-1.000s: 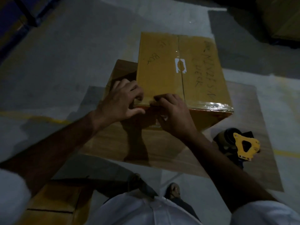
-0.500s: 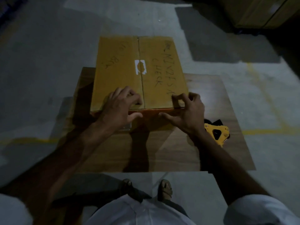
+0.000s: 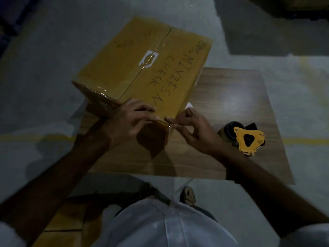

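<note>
Gripping the near edge of the yellow-brown taped cardboard box (image 3: pixel 142 68), mid-frame on a brown wooden board (image 3: pixel 231 104), with the curled left hand (image 3: pixel 128 125); pinching its near corner with the right hand (image 3: pixel 194 132).

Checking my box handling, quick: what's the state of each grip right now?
Left grip: holds the cardboard box at its near edge.
Right grip: thumb and forefinger pinch the box's near corner.

The closed tan cardboard box (image 3: pixel 124 68), top seam taped, black handwriting and a torn white label on it, sits cornerwise at upper centre, near corner over the wooden board (image 3: pixel 231 104).
</note>
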